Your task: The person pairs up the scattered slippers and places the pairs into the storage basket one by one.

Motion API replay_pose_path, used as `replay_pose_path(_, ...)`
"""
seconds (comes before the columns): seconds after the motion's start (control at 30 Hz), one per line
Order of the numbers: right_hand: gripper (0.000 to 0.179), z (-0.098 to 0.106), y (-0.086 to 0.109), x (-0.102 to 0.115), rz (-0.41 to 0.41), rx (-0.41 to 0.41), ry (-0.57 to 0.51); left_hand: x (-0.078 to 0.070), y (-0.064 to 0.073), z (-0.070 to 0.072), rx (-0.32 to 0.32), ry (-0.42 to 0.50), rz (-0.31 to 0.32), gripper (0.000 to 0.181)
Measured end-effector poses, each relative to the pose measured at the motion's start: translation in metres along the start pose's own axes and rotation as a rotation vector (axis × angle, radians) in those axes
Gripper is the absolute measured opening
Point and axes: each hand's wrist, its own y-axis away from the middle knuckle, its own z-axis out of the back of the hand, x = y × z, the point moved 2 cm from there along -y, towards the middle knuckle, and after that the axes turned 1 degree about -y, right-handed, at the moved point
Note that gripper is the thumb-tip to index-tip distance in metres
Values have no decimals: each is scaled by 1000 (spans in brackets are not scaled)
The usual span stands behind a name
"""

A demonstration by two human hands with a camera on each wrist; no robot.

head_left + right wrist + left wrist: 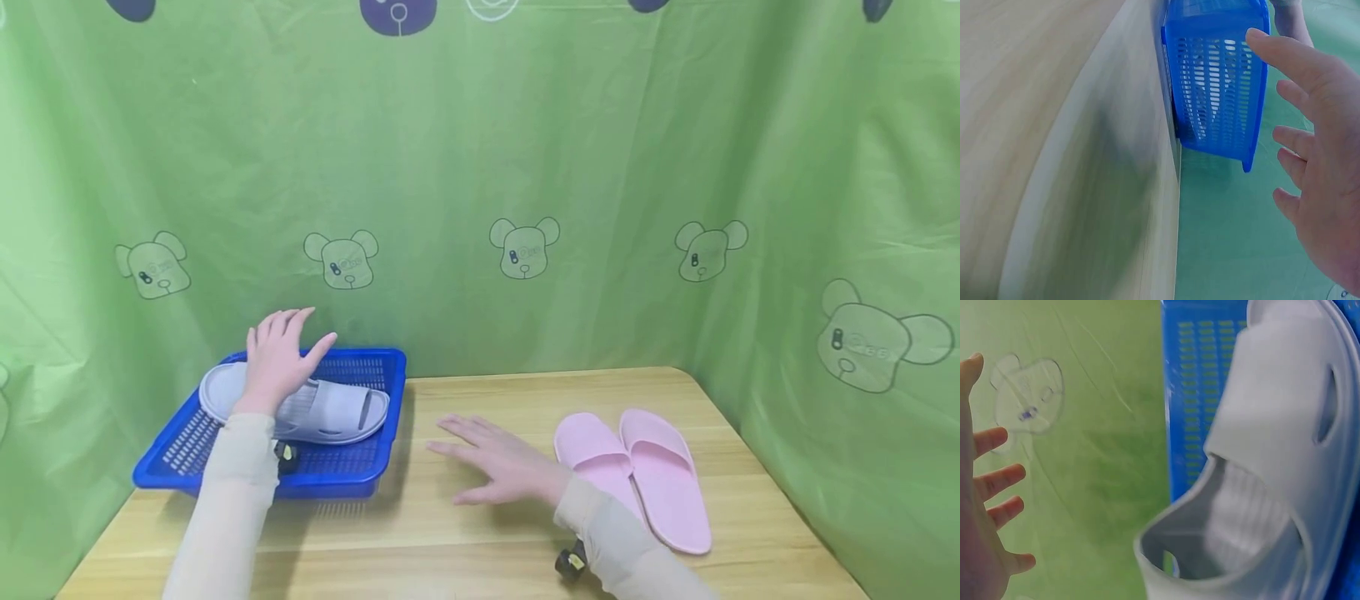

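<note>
A grey slide slipper (337,410) lies in a blue plastic basket (397,367), its open toe end to the right. My left hand (276,354) is raised over the basket, fingers spread, hiding the slipper's middle. In the left wrist view, that hand (985,506) is apart from the grey slipper (1272,394) and holds nothing. My right hand (498,462) hovers over the wooden table between the basket and a pair of pink slippers, fingers extended and nothing in them. The left pink slipper (592,446) is partly covered by my right forearm; the right pink slipper (671,492) lies beside it.
The wooden table (465,533) runs back to a green curtain (450,167) printed with bear faces, which also closes off both sides. The basket stands at the table's left, close to the curtain. Small black devices sit at both wrists.
</note>
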Motion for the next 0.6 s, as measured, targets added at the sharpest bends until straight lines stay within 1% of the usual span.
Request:
replay_pose_path(0.27, 82, 6, 16, -10, -42, -37, -22, -25, 2, 10, -31, 3, -77, 72)
replay_pose_path(0.5, 81, 11, 29, -15, -98, -25, -35, -42, 6, 14, -56, 6, -130, 70)
replay_pose_path(0.6, 80, 13, 35, -17, -105, -37, -30, -50, 9, 14, -55, 4, -148, 68)
